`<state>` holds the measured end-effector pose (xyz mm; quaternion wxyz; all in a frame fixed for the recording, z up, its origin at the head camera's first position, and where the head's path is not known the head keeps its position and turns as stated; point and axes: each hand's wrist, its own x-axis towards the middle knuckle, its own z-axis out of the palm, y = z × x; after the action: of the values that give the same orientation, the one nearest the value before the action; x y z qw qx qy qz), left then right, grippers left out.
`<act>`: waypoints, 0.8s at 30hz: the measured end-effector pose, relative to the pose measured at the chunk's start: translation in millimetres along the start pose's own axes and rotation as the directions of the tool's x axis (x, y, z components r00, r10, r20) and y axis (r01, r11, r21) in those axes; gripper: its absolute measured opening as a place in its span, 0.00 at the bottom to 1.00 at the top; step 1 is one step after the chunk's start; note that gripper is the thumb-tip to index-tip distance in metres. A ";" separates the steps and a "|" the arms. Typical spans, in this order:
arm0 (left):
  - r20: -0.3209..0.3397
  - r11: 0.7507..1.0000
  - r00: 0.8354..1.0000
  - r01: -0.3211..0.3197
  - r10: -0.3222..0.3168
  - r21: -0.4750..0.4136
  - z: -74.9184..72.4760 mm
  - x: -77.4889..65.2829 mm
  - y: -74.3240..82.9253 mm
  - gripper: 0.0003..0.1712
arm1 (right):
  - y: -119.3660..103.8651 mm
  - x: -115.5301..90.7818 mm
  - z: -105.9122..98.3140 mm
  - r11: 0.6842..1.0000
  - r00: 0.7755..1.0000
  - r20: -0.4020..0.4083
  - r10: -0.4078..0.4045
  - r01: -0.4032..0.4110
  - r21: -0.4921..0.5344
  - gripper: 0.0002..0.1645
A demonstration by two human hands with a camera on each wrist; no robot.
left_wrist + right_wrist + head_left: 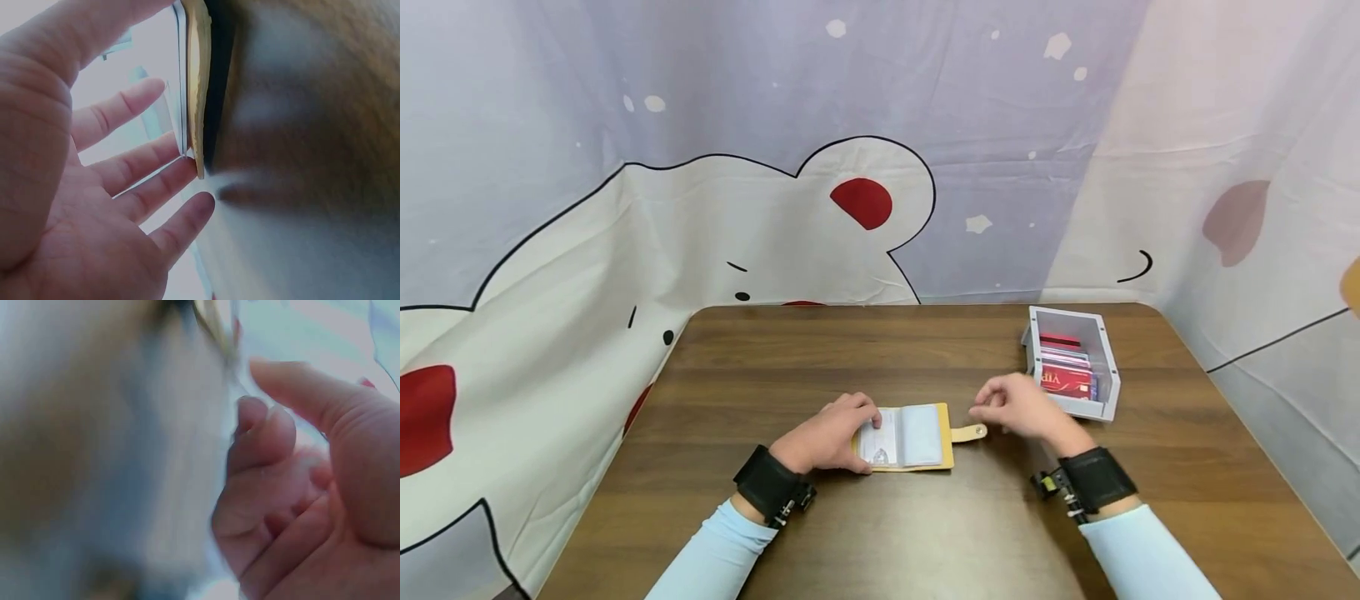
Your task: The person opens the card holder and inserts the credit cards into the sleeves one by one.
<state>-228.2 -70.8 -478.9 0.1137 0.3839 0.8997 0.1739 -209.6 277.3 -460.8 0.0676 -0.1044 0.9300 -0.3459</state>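
A yellow card holder (947, 454) lies spread on the wooden table, clear plastic sleeves showing inside. A white printed card (883, 446) shows in its left sleeve. My left hand (837, 433) rests at the holder's left side, index finger on the page and thumb at the near edge. In the left wrist view, relaxed fingers lie along the yellow cover (199, 81). The holder's snap strap (967, 433) sticks out to the right. Just beyond its end, my right hand (1017, 406) hovers with loosely bent fingers (269, 494) and nothing in them.
A grey open box (1090, 408) stands at the back right of the table, close to my right hand. Several cards lie inside, with a red VIP card (1066, 382) toward its front. A printed cloth (760, 225) hangs behind and along the sides.
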 end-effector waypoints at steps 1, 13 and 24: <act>0.002 1.000 1.000 0.003 -0.003 0.000 0.1 0.0 -0.6 0.32 | 2.9 0.0 -12.3 0.997 0.997 -0.050 -0.059 0.057 -0.048 0.06; 0.016 1.000 1.000 0.021 -0.021 -0.018 0.8 -3.4 -5.6 0.32 | 64.4 19.7 -106.9 0.831 0.994 0.064 -0.084 0.106 -0.546 0.20; 0.018 0.998 1.000 0.020 -0.019 -0.055 1.7 -1.9 -2.9 0.32 | 82.1 35.3 -121.6 0.897 0.986 0.124 -0.111 0.154 -0.416 0.19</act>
<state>-228.2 -73.6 -481.4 0.1339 0.3735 0.8972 0.1941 -280.0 405.9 -425.3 0.0649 -0.1964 0.9691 -0.1340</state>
